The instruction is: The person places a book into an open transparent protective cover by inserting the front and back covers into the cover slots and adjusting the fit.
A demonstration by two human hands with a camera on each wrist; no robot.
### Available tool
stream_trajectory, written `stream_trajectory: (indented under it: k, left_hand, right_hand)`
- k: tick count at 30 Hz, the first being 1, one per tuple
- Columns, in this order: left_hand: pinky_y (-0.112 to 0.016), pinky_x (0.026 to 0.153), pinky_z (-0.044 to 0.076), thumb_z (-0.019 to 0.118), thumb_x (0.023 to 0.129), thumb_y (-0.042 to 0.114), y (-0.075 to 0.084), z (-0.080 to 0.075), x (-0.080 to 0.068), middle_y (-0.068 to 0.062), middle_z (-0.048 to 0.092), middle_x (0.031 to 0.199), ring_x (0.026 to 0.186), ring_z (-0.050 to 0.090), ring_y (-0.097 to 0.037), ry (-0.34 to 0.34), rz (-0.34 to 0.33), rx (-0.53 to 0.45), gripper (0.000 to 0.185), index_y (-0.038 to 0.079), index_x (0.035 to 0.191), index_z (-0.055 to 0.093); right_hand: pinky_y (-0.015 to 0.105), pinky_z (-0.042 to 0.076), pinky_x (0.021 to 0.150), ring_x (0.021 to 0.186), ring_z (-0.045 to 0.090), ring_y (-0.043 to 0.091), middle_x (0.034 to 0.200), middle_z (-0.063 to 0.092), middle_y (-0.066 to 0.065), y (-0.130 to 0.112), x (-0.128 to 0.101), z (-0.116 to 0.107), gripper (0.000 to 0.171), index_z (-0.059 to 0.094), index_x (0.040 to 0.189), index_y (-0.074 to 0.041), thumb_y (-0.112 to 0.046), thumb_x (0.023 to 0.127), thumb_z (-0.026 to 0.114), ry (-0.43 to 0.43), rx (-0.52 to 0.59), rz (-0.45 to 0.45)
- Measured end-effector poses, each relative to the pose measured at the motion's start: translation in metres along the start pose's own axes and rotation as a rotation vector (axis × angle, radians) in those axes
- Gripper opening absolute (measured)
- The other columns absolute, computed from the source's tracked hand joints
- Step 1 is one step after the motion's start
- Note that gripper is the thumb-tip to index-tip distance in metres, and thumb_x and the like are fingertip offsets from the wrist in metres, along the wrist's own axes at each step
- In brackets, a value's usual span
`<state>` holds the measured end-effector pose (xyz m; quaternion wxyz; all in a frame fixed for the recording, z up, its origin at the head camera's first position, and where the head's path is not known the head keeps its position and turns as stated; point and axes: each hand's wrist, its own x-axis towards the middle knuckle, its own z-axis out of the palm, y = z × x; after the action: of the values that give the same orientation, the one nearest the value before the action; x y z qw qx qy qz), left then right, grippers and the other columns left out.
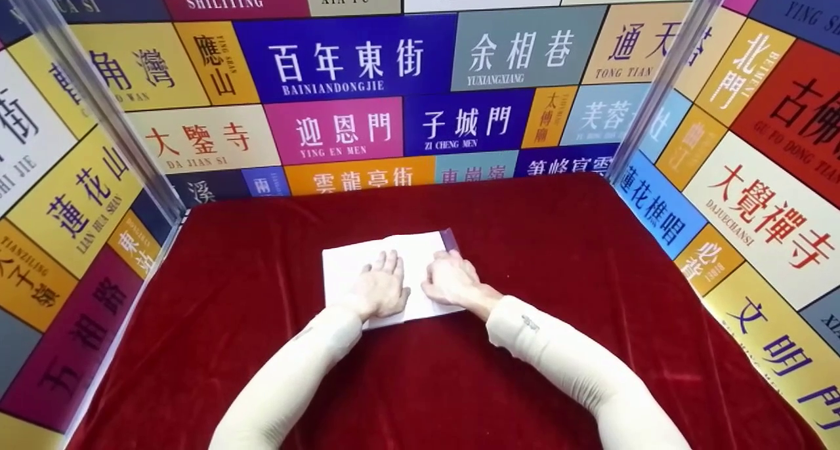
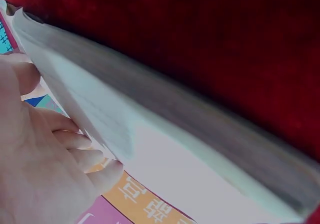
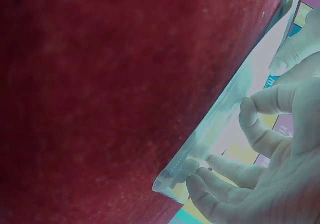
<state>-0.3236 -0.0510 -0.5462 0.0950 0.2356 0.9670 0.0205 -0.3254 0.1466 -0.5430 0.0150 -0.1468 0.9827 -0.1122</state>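
A book (image 1: 344,260) lies open with white pages up, its lower edge towards me. My left hand (image 1: 382,286) rests flat on the left page, its straight fingers pointing towards the far edge. In the left wrist view the fingertips (image 2: 112,171) lie on the page surface. My right hand (image 1: 454,278) is on the right page, near a dark purple strip (image 1: 449,240) at the book's right side. In the right wrist view its thumb and index fingertips meet, while the other fingertips (image 3: 196,181) touch the page. I cannot tell whether paper is pinched between them.
Dark red velvet (image 1: 545,240) covers the table under the book. Panels with Chinese place names (image 1: 344,56) stand behind and at both sides. Clear upright posts (image 1: 669,76) mark the two back corners.
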Motion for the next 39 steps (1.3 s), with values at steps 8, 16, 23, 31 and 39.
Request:
stream_trajectory:
  k: [8, 16, 23, 31, 39]
  left_hand:
    - [-0.069, 0.139, 0.027, 0.046, 0.111, 0.041, -0.001, 0.009, 0.01, -0.025, 0.02, 0.187, 0.176, 0.018, -0.045, -0.012, -0.026, -0.071, 0.082, -0.006, 0.174, 0.026]
    - [-0.065, 0.139, 0.031, 0.046, 0.113, 0.04, -0.012, 0.002, 0.002, -0.03, 0.022, 0.185, 0.174, 0.023, -0.049, 0.045, 0.032, -0.14, 0.08, -0.009, 0.173, 0.026]
    - [-0.071, 0.139, 0.026, 0.046, 0.11, 0.048, -0.03, 0.025, 0.016, -0.029, 0.016, 0.186, 0.174, 0.016, -0.052, 0.07, 0.055, -0.261, 0.088, -0.008, 0.175, 0.022]
    - [-0.073, 0.137, 0.029, 0.046, 0.11, 0.045, -0.03, 0.023, 0.014, -0.033, 0.019, 0.184, 0.173, 0.02, -0.055, 0.09, 0.077, -0.27, 0.088, -0.01, 0.173, 0.022]
    - [-0.072, 0.135, 0.033, 0.05, 0.109, 0.045, -0.035, 0.016, 0.005, -0.037, 0.027, 0.18, 0.169, 0.025, -0.059, 0.122, 0.086, -0.287, 0.087, -0.013, 0.171, 0.028]
  right_hand:
    - [0.056, 0.063, 0.094, 0.12, 0.066, 0.035, 0.121, 0.073, 0.009, 0.008, -0.001, -0.006, 0.023, 0.08, 0.103, -0.013, -0.032, 0.094, 0.072, -0.001, 0.075, 0.035]
    - [0.061, 0.061, 0.103, 0.127, 0.071, 0.041, 0.137, 0.074, 0.019, 0.028, -0.001, -0.022, 0.055, 0.068, 0.143, -0.01, -0.031, 0.093, 0.071, 0.052, 0.19, 0.133]
    - [0.045, 0.065, 0.095, 0.108, 0.08, 0.033, 0.128, 0.082, 0.016, 0.045, 0.007, -0.029, 0.067, 0.06, 0.153, -0.007, -0.03, 0.091, 0.072, 0.044, 0.372, 0.298]
    - [0.03, 0.062, 0.071, 0.098, 0.071, 0.019, 0.127, 0.075, 0.013, 0.054, 0.014, -0.036, 0.064, 0.059, 0.152, -0.003, -0.026, 0.094, 0.075, -0.067, 0.749, 0.42]
    - [0.029, 0.062, 0.073, 0.096, 0.075, 0.018, 0.118, 0.078, 0.008, 0.054, 0.019, -0.033, 0.057, 0.062, 0.147, -0.004, -0.016, 0.093, 0.075, -0.07, 1.087, 0.499]
